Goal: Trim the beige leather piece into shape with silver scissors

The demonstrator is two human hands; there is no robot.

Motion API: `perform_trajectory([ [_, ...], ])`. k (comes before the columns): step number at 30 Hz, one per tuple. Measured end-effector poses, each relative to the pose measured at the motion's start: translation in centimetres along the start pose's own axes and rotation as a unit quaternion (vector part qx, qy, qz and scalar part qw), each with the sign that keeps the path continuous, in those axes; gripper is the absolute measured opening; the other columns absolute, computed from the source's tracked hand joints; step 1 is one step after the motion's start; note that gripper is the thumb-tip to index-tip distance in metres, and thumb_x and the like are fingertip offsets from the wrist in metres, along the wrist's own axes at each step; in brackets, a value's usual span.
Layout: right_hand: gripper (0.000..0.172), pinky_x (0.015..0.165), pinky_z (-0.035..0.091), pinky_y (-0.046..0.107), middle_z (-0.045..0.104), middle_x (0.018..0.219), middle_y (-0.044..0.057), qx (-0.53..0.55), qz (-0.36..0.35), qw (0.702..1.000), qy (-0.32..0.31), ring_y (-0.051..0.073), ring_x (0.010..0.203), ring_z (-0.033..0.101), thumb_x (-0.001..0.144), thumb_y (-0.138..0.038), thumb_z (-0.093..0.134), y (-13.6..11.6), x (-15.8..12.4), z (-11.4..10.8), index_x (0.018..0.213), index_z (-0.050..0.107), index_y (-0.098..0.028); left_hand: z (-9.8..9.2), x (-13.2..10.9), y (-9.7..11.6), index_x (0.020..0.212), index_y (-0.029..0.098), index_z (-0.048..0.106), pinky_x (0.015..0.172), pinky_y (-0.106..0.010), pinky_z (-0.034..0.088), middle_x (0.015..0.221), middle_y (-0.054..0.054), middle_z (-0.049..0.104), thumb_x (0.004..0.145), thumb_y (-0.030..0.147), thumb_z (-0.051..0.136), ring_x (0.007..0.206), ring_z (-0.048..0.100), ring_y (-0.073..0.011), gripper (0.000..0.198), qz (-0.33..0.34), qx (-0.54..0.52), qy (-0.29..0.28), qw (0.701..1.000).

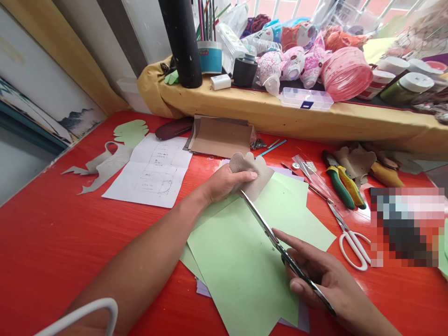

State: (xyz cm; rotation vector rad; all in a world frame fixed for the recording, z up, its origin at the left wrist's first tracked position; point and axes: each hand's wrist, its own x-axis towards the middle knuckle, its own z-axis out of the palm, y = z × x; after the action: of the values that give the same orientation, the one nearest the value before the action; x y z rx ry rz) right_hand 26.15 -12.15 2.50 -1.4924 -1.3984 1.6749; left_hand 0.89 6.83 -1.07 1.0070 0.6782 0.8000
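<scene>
Showing a scalloped edge [245, 157] already cut, a tan leather piece [262, 183] is pinched by the left hand [224, 183], scissors [268, 231] gripped in the right hand [324, 275] touching its seven o'clock edge, seemingly uncut.

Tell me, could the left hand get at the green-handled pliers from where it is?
Probably yes. The left hand holds a leather piece and would have to let go, but only flat green paper and a clear plastic sleeve lie before the pliers.
</scene>
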Motion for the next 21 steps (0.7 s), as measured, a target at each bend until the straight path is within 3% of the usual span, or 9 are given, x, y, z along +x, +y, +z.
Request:
perform_trajectory([
  [11, 0.082, 0.068, 0.062, 0.033, 0.069, 0.083, 0.007, -0.041, -0.030, 0.998, 0.021, 0.026, 0.077, 0.066, 0.088, -0.068, 0.077, 2.0, 0.6, 0.1, 0.156, 0.066, -0.025, -0.1, 0.1, -0.1, 0.104, 0.019, 0.077, 0.086, -0.032, 0.049, 0.101, -0.004, 0.072, 0.081, 0.037, 0.089, 0.092, 0.064, -0.0186, 0.031, -0.004, -0.006, 0.004, 1.000],
  [21, 0.071, 0.071, 0.062, 0.035, 0.067, 0.080, 0.005, -0.025, -0.014, 1.000, 0.008, 0.027, 0.078, 0.067, 0.094, -0.055, 0.079, -0.4, 0.2, 0.2, 0.157, 0.066, -0.026, 0.0, 0.1, -0.3, 0.110, 0.020, 0.078, 0.085, -0.031, 0.049, 0.107, -0.005, 0.074, 0.081, 0.040, 0.088, 0.096, 0.065, -0.0202, 0.037, 0.003, 0.005, 0.015, 1.000],
])
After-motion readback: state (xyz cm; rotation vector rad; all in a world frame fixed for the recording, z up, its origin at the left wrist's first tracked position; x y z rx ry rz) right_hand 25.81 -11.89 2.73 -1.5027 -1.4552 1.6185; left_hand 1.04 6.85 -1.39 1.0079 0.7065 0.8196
